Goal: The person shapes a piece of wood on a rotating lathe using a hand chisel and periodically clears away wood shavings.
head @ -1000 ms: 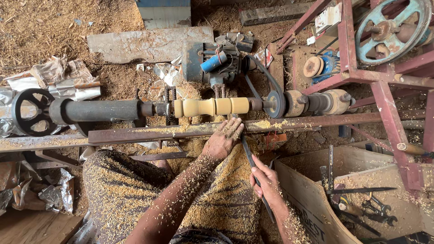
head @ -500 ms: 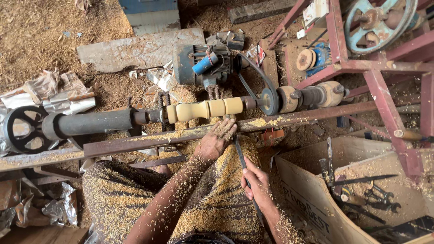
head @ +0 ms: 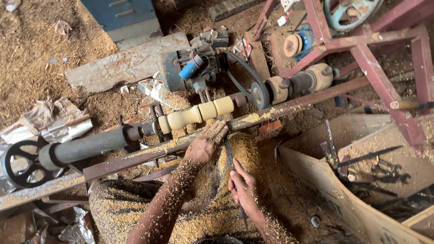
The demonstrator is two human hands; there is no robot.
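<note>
My left hand [head: 204,145] remains flat on the tool rest [head: 253,118], steadying the chisel [head: 229,153], which my right hand [head: 244,189] still grips below the turned spindle [head: 196,114] at frame centre; cutting continues unchanged.

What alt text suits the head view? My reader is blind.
A person's left hand and right hand steady a long chisel on a rail against a pale wooden spindle mounted on a belt-driven lathe, with sawdust all around.

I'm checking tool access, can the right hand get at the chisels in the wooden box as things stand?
Probably not right away: the right hand is closed around a long chisel, and the box wall stands between it and the chisels in the box.
</note>
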